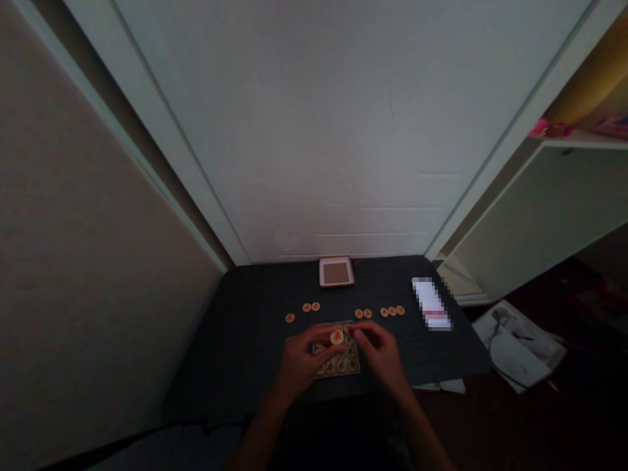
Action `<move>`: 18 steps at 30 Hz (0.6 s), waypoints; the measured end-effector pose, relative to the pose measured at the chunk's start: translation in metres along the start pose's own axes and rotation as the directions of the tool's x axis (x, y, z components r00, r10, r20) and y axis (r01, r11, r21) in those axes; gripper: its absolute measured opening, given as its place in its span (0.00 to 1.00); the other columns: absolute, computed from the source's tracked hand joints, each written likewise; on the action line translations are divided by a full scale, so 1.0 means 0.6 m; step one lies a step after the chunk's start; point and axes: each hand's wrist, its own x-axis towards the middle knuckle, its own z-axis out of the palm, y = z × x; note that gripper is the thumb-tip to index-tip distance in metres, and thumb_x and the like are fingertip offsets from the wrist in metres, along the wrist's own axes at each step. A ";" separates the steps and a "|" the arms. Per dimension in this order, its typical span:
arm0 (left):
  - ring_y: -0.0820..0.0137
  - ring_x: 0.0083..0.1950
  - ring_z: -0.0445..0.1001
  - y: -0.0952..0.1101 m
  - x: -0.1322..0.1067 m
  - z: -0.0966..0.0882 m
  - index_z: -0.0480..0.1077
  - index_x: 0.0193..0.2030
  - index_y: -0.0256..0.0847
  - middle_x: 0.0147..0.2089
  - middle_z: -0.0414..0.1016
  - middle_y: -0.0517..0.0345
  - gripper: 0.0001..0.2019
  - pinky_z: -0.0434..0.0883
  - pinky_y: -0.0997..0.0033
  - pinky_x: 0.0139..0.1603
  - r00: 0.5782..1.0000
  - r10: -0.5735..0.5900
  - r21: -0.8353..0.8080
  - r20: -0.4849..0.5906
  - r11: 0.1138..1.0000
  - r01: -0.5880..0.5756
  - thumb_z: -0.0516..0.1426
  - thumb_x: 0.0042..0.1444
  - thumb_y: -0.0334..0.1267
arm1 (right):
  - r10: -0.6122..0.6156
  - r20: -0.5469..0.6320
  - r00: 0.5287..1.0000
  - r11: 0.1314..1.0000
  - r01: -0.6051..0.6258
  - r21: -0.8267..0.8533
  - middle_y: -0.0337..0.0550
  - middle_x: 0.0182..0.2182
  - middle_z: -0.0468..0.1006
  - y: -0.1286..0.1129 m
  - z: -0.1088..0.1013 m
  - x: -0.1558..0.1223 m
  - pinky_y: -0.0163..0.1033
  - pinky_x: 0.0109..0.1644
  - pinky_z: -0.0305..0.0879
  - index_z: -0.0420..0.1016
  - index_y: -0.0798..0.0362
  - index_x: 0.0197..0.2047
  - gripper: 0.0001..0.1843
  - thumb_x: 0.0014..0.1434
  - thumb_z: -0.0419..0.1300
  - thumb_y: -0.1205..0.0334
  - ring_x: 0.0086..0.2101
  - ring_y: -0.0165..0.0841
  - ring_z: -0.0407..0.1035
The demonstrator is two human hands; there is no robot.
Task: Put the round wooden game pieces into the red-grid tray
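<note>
Between the thumb and fingers of my left hand (299, 356) is a round xiangqi piece (336, 337), its red character facing up. My right hand (377, 347) is closed in a pinch just right of that piece, over the box edge; what its fingertips hold, if anything, is too small and dim to make out. Below both hands lies a shallow square box (359, 367) filled with rows of similar round pieces, partly covered by my left hand. Beyond the box, red-marked pieces lie on the table: a pair (311, 307) and a single piece (290, 318) to the left, a pair (363, 314) and a trio (392, 311) to the right.
A dark table (235, 340) stands against a white panel (338, 131). Near the back edge sits a square box lid or tray (336, 286). A phone with a lit, blurred screen (432, 304) lies at the right. On the floor beyond is a white box (520, 347).
</note>
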 end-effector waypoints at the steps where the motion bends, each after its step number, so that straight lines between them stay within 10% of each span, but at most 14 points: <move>1: 0.61 0.38 0.85 0.002 -0.001 0.002 0.80 0.44 0.48 0.41 0.86 0.58 0.15 0.82 0.62 0.42 1.000 0.008 -0.002 0.008 1.000 -0.008 0.69 0.49 0.46 | -0.013 0.020 1.000 1.000 0.013 -0.003 0.45 0.37 0.84 -0.005 0.002 0.000 0.43 0.45 0.74 0.82 0.50 0.38 0.15 0.58 0.65 0.47 0.39 0.40 0.77; 18: 0.66 0.39 0.84 0.018 -0.003 0.005 0.77 0.49 0.45 0.41 0.85 0.57 0.11 0.79 0.67 0.45 0.989 0.021 -0.040 0.145 0.999 -0.015 0.61 0.61 0.41 | 0.038 0.036 0.999 0.999 -0.039 0.037 0.42 0.32 0.82 -0.006 0.010 -0.001 0.39 0.42 0.71 0.81 0.51 0.34 0.13 0.55 0.69 0.50 0.34 0.35 0.75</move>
